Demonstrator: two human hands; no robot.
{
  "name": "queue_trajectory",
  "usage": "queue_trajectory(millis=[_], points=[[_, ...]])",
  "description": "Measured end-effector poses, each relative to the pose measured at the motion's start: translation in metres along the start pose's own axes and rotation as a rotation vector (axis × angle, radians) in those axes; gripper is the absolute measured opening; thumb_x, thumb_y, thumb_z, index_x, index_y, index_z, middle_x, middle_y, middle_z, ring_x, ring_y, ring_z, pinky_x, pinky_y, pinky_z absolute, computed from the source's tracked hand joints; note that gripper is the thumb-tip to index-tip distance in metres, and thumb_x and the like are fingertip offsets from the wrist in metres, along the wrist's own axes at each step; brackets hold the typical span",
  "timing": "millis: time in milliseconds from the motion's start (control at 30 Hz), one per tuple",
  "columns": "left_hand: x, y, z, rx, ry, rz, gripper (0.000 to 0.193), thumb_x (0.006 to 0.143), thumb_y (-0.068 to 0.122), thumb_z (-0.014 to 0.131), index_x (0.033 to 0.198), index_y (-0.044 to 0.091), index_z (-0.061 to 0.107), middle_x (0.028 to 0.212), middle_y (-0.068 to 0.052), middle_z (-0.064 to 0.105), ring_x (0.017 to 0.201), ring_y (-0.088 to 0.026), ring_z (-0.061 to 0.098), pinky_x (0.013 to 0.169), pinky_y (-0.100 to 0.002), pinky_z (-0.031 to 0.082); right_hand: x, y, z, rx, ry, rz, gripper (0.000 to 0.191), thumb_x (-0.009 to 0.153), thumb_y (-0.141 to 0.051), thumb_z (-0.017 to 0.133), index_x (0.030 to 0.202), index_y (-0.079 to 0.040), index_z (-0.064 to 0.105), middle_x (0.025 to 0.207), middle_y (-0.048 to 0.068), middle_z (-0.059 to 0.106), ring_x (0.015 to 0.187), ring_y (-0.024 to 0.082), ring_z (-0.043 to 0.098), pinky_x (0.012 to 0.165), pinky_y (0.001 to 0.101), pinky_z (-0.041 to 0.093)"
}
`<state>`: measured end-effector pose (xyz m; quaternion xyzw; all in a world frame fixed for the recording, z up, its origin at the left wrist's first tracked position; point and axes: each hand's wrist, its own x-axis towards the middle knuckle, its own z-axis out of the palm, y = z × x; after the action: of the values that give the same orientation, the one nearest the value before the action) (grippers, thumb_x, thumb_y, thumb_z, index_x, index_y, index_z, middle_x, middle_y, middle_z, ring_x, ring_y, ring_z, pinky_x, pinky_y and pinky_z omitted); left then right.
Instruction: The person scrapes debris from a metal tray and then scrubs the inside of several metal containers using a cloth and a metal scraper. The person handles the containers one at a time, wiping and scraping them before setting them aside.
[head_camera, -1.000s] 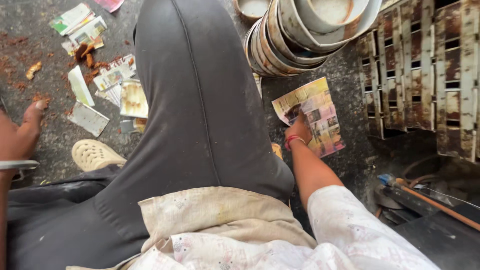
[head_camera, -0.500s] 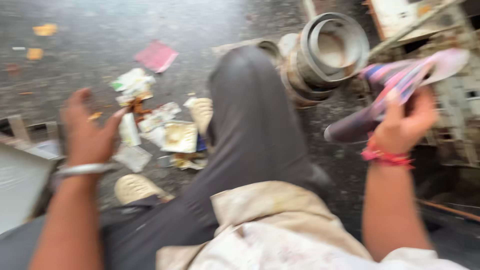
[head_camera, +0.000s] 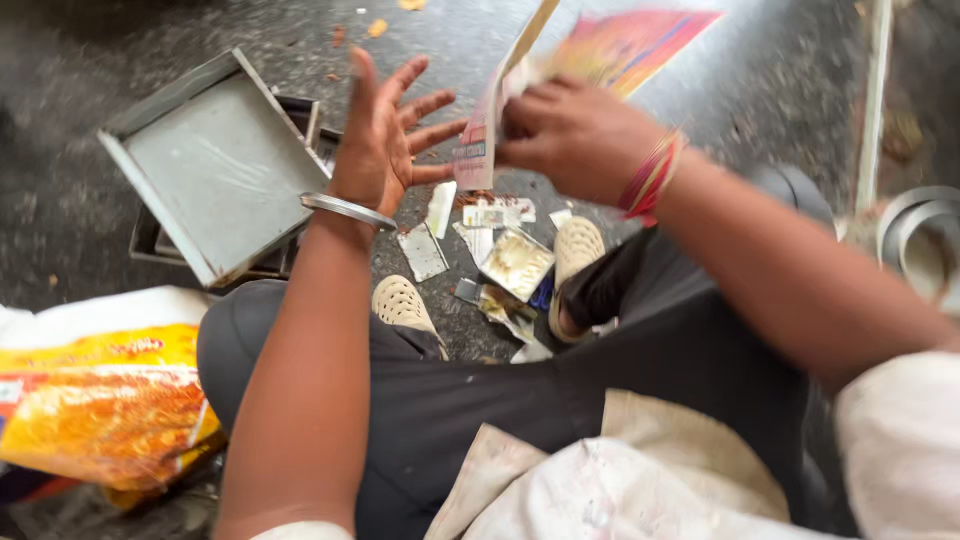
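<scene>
My right hand (head_camera: 572, 136) grips a colourful printed paper sheet (head_camera: 620, 50), held up in front of me and blurred. My left hand (head_camera: 388, 140) is raised beside it with fingers spread wide, palm toward the sheet, holding nothing; a metal bangle (head_camera: 346, 209) circles that wrist. Red threads wrap my right wrist. Below the hands, scraps of paper and torn wrappers (head_camera: 498, 250) lie on the dark floor between my two cream shoes (head_camera: 404, 304).
A stack of grey metal trays (head_camera: 215, 165) sits on the floor at left. A yellow-orange plastic bag (head_camera: 100, 400) lies at lower left. Stacked metal bowls (head_camera: 925, 240) show at the right edge. My dark trousers and stained apron fill the foreground.
My right hand has lifted the paper sheet from the floor at right and brought it to the middle. My left hand rose and opened beside it. The view swung left, revealing the trays.
</scene>
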<state>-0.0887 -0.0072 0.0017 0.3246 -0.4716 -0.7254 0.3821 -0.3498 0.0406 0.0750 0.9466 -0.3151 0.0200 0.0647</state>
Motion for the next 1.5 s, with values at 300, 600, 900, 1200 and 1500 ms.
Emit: queue_trajectory(millis=[300, 600, 900, 1200, 1500], points=[[0.012, -0.067, -0.048, 0.338, 0.277, -0.376, 0.101, 0.078, 0.035, 0.084, 0.155, -0.001, 0.028, 0.134, -0.025, 0.065, 0.109, -0.033, 0.073, 0.079, -0.043, 0.063, 0.053, -0.049, 0.06, 0.147, -0.139, -0.277, 0.06, 0.088, -0.011, 0.064, 0.14, -0.041, 0.065, 0.103, 0.006, 0.064, 0.102, 0.023, 0.062, 0.098, 0.0444, 0.046], [-0.009, -0.05, -0.109, 0.781, 0.763, -0.081, 0.079, 0.083, -0.007, 0.065, 0.153, 0.017, 0.038, 0.13, -0.018, 0.069, 0.112, -0.027, 0.074, 0.092, -0.035, 0.062, 0.059, -0.052, 0.058, 0.236, -0.349, -0.102, 0.084, 0.093, -0.016, 0.062, 0.164, -0.031, 0.021, 0.113, 0.01, 0.063, 0.112, 0.031, 0.061, 0.106, 0.0491, 0.04], [-0.013, 0.04, -0.23, -0.02, 1.299, 0.353, 0.062, 0.093, -0.01, 0.033, 0.142, 0.023, 0.052, 0.14, -0.018, 0.065, 0.102, -0.027, 0.081, 0.071, -0.034, 0.07, 0.059, -0.036, 0.044, 0.511, -0.314, 0.002, 0.096, 0.091, -0.026, 0.066, 0.163, -0.018, 0.003, 0.133, 0.02, 0.059, 0.118, 0.039, 0.058, 0.103, 0.0544, 0.04], [0.02, -0.044, -0.288, 0.068, 1.667, 0.192, 0.045, 0.091, -0.002, 0.045, 0.121, 0.009, 0.078, 0.126, -0.017, 0.078, 0.092, -0.024, 0.084, 0.069, -0.03, 0.065, 0.082, -0.017, 0.068, 0.709, -0.223, 0.072, 0.078, 0.096, -0.027, 0.063, 0.161, -0.017, 0.019, 0.12, 0.014, 0.071, 0.112, 0.032, 0.067, 0.1, 0.0495, 0.046], [0.035, -0.091, -0.301, 0.295, 1.574, -0.216, 0.034, 0.09, 0.005, 0.056, 0.118, 0.009, 0.075, 0.121, -0.016, 0.075, 0.101, -0.029, 0.075, 0.081, -0.037, 0.06, 0.098, -0.012, 0.079, 0.746, -0.478, 0.148, 0.09, 0.09, -0.025, 0.065, 0.165, -0.019, 0.015, 0.116, 0.013, 0.072, 0.106, 0.036, 0.066, 0.096, 0.049, 0.046]])
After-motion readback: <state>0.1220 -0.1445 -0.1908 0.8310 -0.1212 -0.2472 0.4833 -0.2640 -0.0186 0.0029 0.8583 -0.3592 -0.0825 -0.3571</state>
